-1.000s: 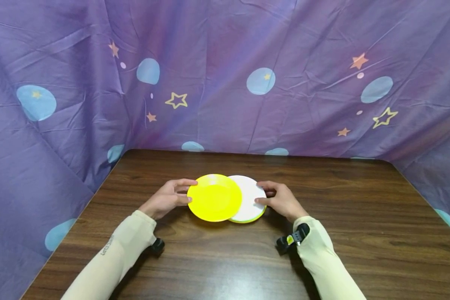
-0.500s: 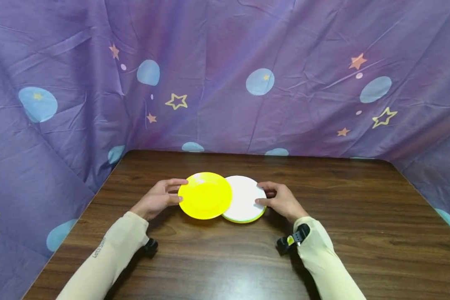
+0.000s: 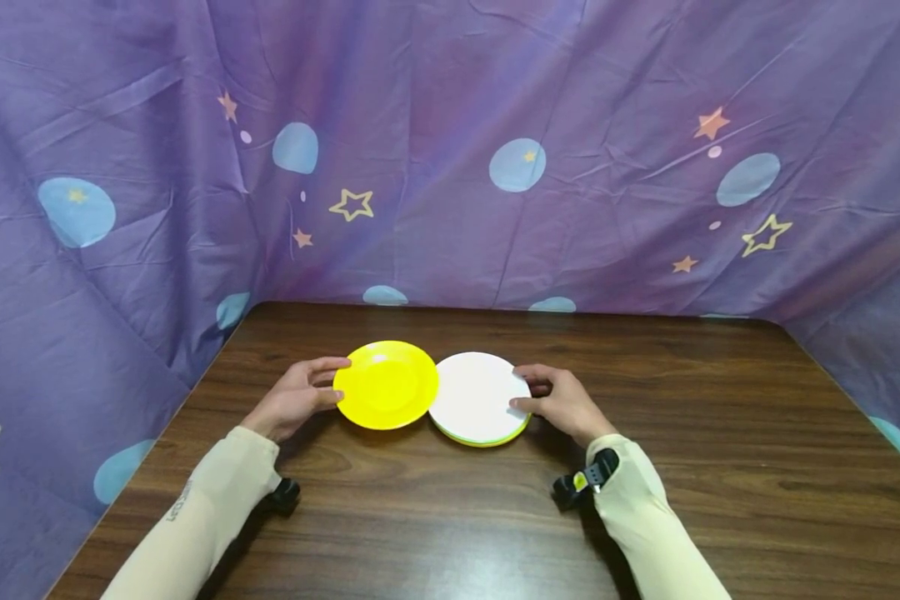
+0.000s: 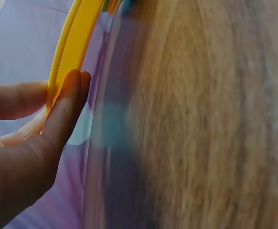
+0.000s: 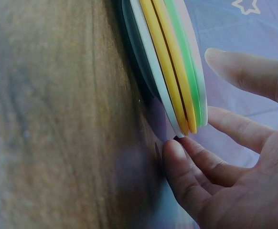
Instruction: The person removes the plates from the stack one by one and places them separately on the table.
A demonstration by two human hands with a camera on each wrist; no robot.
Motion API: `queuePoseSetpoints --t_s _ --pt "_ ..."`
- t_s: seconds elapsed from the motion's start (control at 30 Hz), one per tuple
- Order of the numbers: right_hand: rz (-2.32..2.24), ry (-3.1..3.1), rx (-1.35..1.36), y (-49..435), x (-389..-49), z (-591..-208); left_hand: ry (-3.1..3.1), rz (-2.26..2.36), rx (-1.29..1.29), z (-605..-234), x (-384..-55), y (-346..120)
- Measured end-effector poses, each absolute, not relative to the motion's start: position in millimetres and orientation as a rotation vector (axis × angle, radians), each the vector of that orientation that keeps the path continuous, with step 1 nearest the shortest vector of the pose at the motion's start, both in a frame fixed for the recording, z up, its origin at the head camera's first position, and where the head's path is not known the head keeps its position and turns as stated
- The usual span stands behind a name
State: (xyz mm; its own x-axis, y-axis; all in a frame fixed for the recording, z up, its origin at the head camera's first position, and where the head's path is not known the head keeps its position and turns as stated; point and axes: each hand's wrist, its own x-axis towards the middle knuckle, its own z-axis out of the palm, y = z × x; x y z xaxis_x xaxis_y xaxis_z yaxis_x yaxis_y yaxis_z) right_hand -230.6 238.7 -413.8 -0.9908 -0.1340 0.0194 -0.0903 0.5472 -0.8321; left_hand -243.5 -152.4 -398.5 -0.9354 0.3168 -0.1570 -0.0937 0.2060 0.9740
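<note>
My left hand (image 3: 294,398) pinches the left rim of a yellow plate (image 3: 387,386). In the left wrist view, the thumb lies along one face of that plate (image 4: 77,43) and the fingers are on the other; it appears raised off the table. Its right edge just meets the left rim of a stack of plates (image 3: 476,396), topped by a white one. At the stack's right rim, my right hand (image 3: 558,400) has its thumb over the top and its fingers around the edge. The right wrist view shows white, yellow and green rims in the stack (image 5: 179,86); thumb contact is unclear.
Both hands work over a brown wood-grain table (image 3: 450,517). A purple cloth (image 3: 435,150) with stars and blue spots hangs behind the table and along its sides. Wrist-worn cameras sit under both sleeves.
The left hand has carried the yellow plate leftward from over the stack, uncovering most of the white top plate. The right hand has stayed at the stack's right rim.
</note>
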Motion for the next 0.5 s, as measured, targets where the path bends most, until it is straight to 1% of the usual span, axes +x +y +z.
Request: queuePoseSetpoints --t_s 0.5 --pt "-1.442 2.727 -0.224 240.7 -228.2 -412.3 2.214 1.808 0.139 -401.2 -243.6 -173.9"
